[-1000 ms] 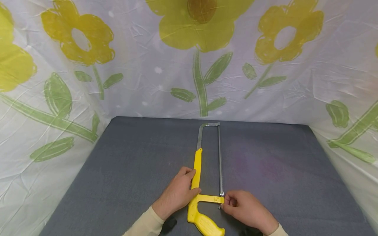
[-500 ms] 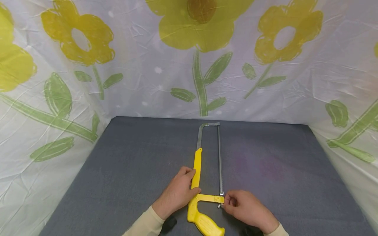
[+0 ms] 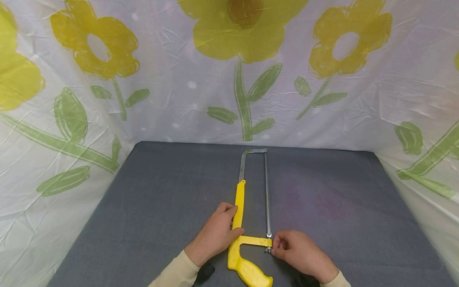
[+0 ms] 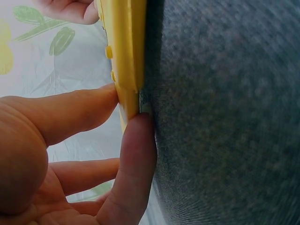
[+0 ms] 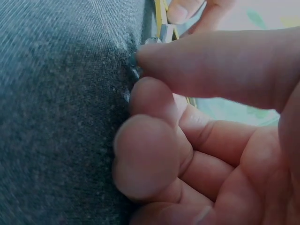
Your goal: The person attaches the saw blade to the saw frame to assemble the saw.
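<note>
A hacksaw [image 3: 239, 195] lies flat on the dark grey table, its yellow handle [image 3: 252, 273] towards me and its silver front end pointing away. Along its right side runs the metal blade bar [image 3: 267, 195]. My left hand [image 3: 214, 233] grips the yellow frame from the left, thumb and fingers on either side of it; the left wrist view shows the yellow frame [image 4: 126, 47] pinched there. At the blade's near end, my right hand [image 3: 301, 253] has curled fingers at a small metal wing nut [image 3: 267, 250]. In the right wrist view the thumb presses the wing nut [image 5: 133, 59], which is partly hidden.
Grey cloth covers the table [image 3: 161, 179]. White curtains [image 3: 161, 99] with yellow flowers and green leaves hang behind and at both sides. Dark straps [image 3: 205, 273] show under the wrists.
The wing nut has turned to a different angle by my right fingertips, which shifted slightly. The hacksaw and my left hand have stayed in place.
</note>
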The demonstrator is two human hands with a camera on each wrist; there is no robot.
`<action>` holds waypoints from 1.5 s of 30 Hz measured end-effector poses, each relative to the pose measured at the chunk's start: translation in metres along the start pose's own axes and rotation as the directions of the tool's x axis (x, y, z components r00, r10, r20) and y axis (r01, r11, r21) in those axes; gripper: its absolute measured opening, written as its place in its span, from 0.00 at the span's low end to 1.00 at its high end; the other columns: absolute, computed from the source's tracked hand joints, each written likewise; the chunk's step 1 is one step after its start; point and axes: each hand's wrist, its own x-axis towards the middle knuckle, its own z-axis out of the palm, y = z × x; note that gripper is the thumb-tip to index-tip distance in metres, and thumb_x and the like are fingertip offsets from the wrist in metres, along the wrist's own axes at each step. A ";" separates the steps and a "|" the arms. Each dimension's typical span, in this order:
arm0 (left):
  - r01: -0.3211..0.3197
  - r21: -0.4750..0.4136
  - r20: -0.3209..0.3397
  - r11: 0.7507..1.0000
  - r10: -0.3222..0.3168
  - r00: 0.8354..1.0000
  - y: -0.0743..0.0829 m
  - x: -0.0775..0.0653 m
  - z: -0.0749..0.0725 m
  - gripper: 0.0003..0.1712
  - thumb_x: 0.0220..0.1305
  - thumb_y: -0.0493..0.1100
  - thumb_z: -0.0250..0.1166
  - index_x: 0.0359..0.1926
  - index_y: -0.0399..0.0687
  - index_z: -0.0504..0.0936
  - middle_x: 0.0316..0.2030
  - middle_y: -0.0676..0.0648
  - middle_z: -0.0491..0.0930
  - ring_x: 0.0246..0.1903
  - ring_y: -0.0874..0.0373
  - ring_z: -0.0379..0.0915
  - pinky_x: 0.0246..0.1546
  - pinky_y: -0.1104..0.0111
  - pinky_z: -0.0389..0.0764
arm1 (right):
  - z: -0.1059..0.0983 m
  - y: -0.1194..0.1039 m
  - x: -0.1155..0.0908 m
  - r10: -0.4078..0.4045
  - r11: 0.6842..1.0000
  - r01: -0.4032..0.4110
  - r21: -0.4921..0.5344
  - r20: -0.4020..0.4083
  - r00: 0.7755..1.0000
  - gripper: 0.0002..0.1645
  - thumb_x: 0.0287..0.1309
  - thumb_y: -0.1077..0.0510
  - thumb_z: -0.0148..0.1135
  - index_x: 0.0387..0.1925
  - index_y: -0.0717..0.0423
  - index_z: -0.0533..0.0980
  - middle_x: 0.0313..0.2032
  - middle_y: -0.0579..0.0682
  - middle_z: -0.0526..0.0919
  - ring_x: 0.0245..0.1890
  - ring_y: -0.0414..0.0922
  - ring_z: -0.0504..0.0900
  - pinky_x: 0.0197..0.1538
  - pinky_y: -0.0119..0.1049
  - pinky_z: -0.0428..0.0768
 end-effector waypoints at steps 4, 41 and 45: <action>0.002 0.002 -0.004 1.000 -0.002 1.000 -0.001 0.000 0.000 0.39 0.62 0.50 0.72 0.71 0.42 0.71 0.59 0.48 0.70 0.39 0.65 0.71 0.34 0.73 0.75 | 0.000 0.000 -0.001 -0.017 1.000 0.017 0.018 0.000 1.000 0.11 0.56 0.50 0.71 0.24 0.41 0.76 0.17 0.36 0.73 0.17 0.33 0.67 0.21 0.30 0.64; -0.013 0.006 -0.001 1.000 0.013 1.000 -0.001 -0.001 -0.001 0.40 0.62 0.50 0.72 0.71 0.40 0.70 0.59 0.47 0.70 0.38 0.65 0.71 0.33 0.74 0.75 | 0.003 0.001 0.000 -0.032 0.999 0.031 -0.013 -0.025 0.999 0.16 0.58 0.42 0.69 0.20 0.38 0.76 0.15 0.35 0.72 0.16 0.32 0.66 0.22 0.29 0.64; -0.019 0.004 -0.007 1.000 0.019 1.000 -0.001 -0.001 0.000 0.40 0.63 0.49 0.72 0.71 0.40 0.70 0.59 0.47 0.70 0.39 0.65 0.71 0.33 0.74 0.75 | 0.002 0.003 -0.001 -0.053 0.999 0.053 -0.004 -0.012 0.999 0.13 0.60 0.45 0.69 0.22 0.38 0.77 0.15 0.34 0.72 0.15 0.31 0.65 0.21 0.29 0.63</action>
